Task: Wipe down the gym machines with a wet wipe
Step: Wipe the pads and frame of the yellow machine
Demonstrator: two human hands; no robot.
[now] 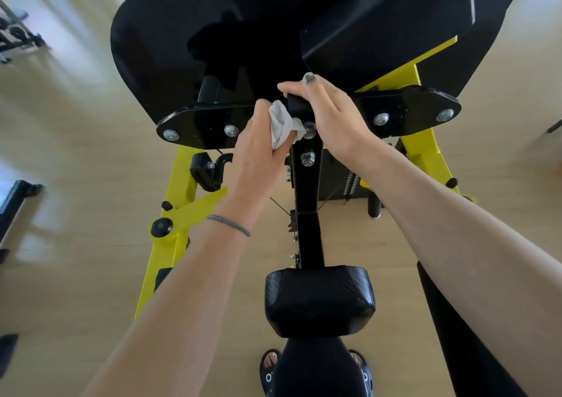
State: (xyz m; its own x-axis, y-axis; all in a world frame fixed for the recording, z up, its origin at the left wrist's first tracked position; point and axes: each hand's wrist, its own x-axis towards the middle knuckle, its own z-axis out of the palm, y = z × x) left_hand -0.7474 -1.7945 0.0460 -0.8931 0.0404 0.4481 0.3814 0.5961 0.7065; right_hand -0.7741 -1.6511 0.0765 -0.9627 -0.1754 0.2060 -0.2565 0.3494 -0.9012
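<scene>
Pale wooden floor [76, 159] fills the room, and light from the left side makes bright patches on it. On this floor stands the gym machine [182, 184], with a yellow frame and black parts. Its black central post [307, 214] rises from the middle and serves as the landmark for everything else.

At the lower end of the post sits a black padded seat [319, 299]. Below the seat, two feet in dark sandals [269, 372] stand on the floor. Across the upper part of the post runs a black plate [200, 126] fixed with silver bolts, and above the plate there are large black covers [188, 31].

The left hand [258, 150] is just left of the post, near its top. Its fingers are curled around a crumpled grey wet wipe [282, 123], which they hold against the left side of the post, beside a bolt. A thin grey band [228, 225] goes around the left wrist.

The right hand [331, 114] lies over the top end of the post from the right side. Its fingers [292, 88] bend over the black top piece and grip it, and one nail has dark polish.

Far left of the post, other gym equipment [15, 38] stands at the edge of the room, blurred and hard to identify.
</scene>
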